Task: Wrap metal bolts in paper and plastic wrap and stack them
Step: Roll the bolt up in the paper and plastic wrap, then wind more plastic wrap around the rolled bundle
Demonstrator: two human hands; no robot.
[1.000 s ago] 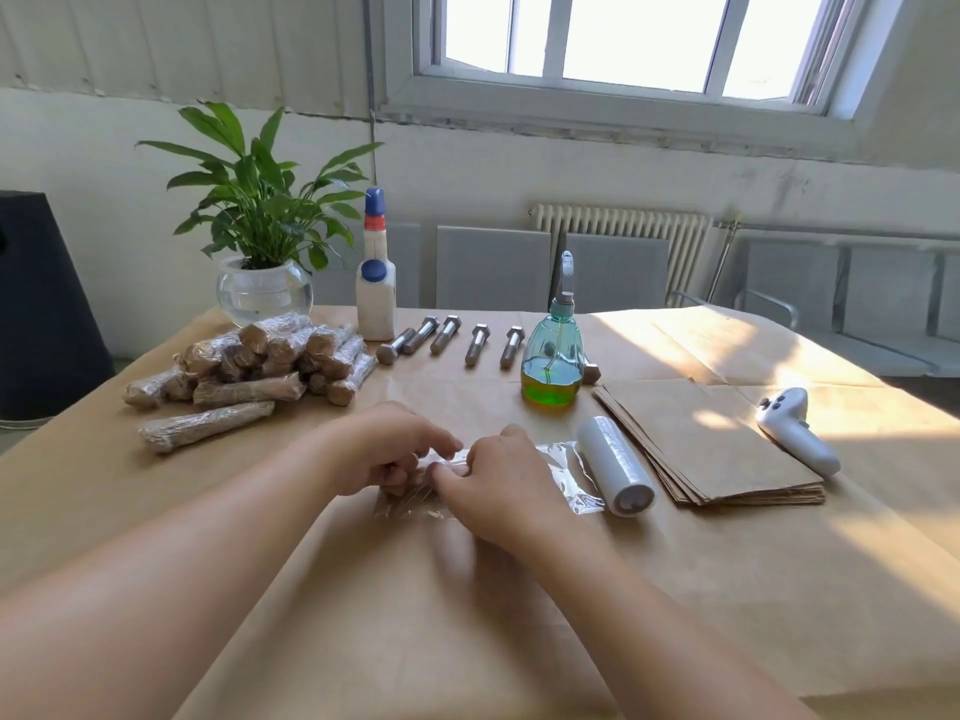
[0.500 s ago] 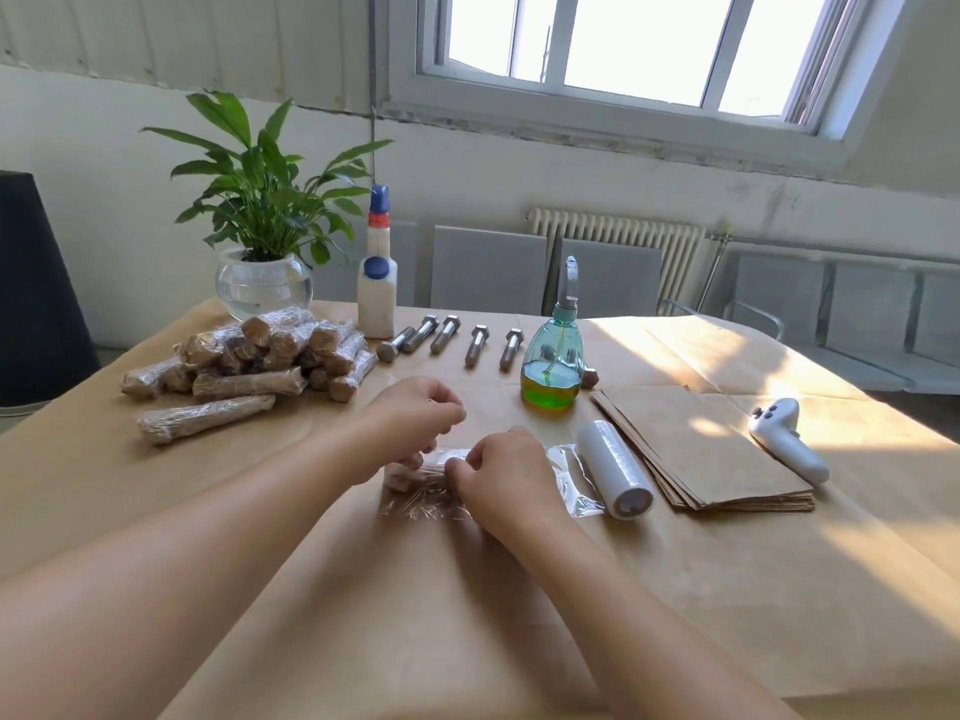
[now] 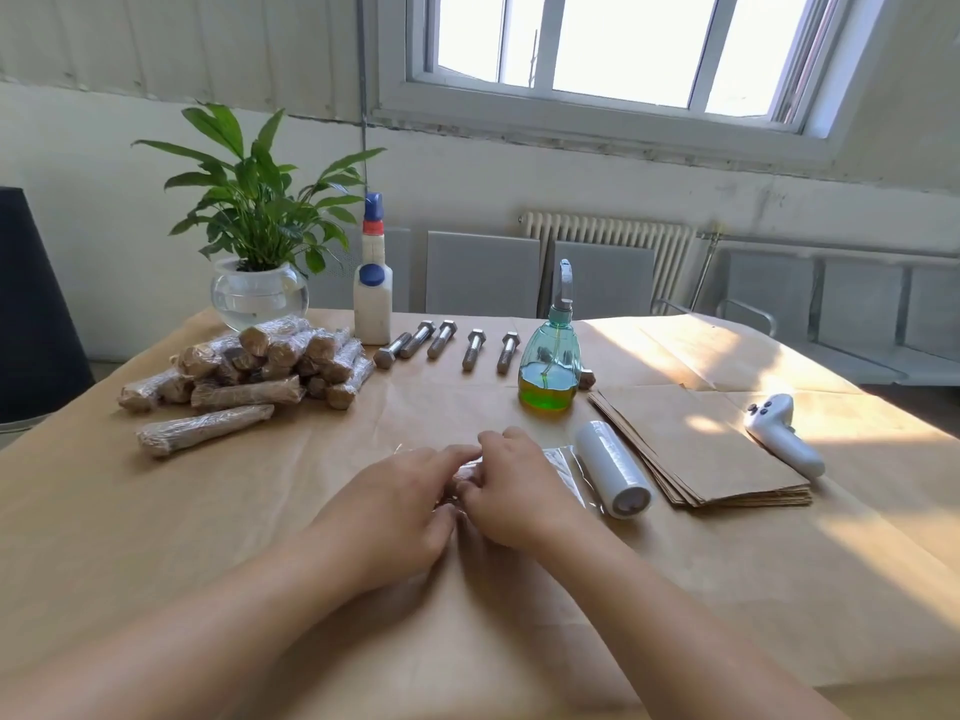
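My left hand (image 3: 400,498) and my right hand (image 3: 511,488) lie side by side over a paper-wrapped bolt (image 3: 464,476), almost wholly hidden under them. Both sets of fingers curl onto it and the clear plastic wrap (image 3: 558,462) that trails right to the wrap roll (image 3: 613,475). A pile of wrapped bolts (image 3: 260,363) lies at the back left, with one more wrapped bolt (image 3: 202,428) in front of it. Several bare metal bolts (image 3: 441,343) sit in a row at the back. A stack of brown paper sheets (image 3: 696,449) lies to the right.
A green spray bottle (image 3: 548,363), a white glue bottle (image 3: 372,298) and a potted plant (image 3: 254,288) stand along the far side. A white controller (image 3: 782,433) lies at the right. Brown paper covers the table (image 3: 156,537).
My left hand came back down from above the bundle and now lies on it beside my right hand. The camera tilted slightly up.
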